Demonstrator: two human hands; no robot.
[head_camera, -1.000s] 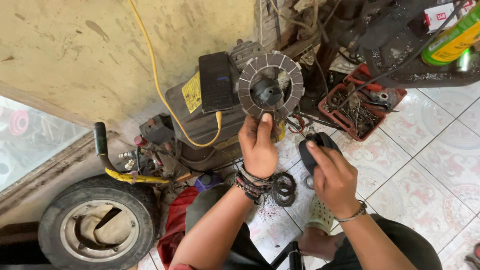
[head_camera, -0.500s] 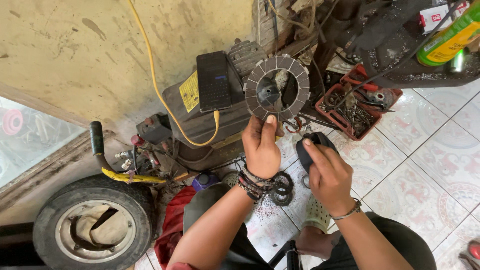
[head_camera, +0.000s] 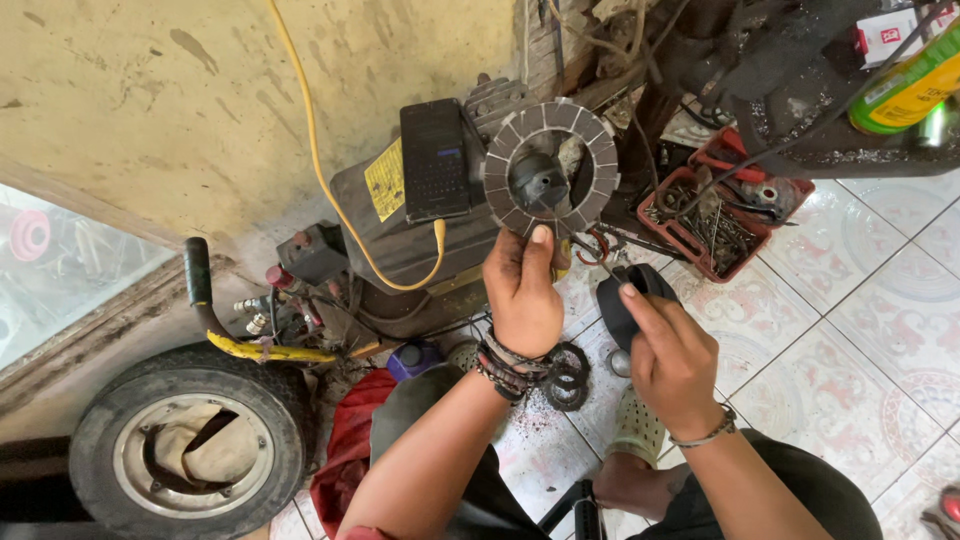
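**Two hands, one clutch plate under inspection**

I see my left hand pinching the segmented friction disc upright above the floor, apparently checking wear. My right hand wraps a black handheld tool; next calls for steadiness. Patterned floor tiles, cluttered workshop.
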